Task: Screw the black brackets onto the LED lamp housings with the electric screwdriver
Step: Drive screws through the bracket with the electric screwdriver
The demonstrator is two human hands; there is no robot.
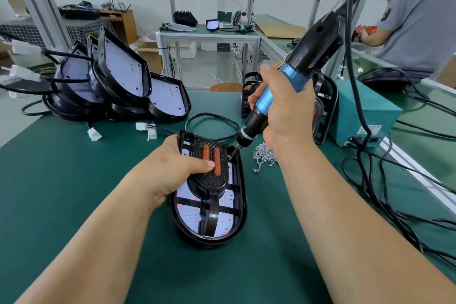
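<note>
The green table (74, 192) spreads under both forearms. Well beyond the left fingers and off to their left leans a stack of finished housings (118, 76). A green power box (365, 111) sits to the right of the right hand (283, 111).

The lamp housing (209, 242) lies flat under the left hand (172, 168). Its fingers curl over the housing's left edge, and the thumb (202, 164) presses on top of the black bracket (214, 182), touching an orange strip.

The right hand's fingers are wrapped tight round the blue barrel of the electric screwdriver (313, 44). The tool slants down and left from them. Its bit (232, 154) meets the bracket's far right corner, just right of the left thumb.

A heap of loose screws (265, 155) lies on the table just below the right wrist, beside the housing.
</note>
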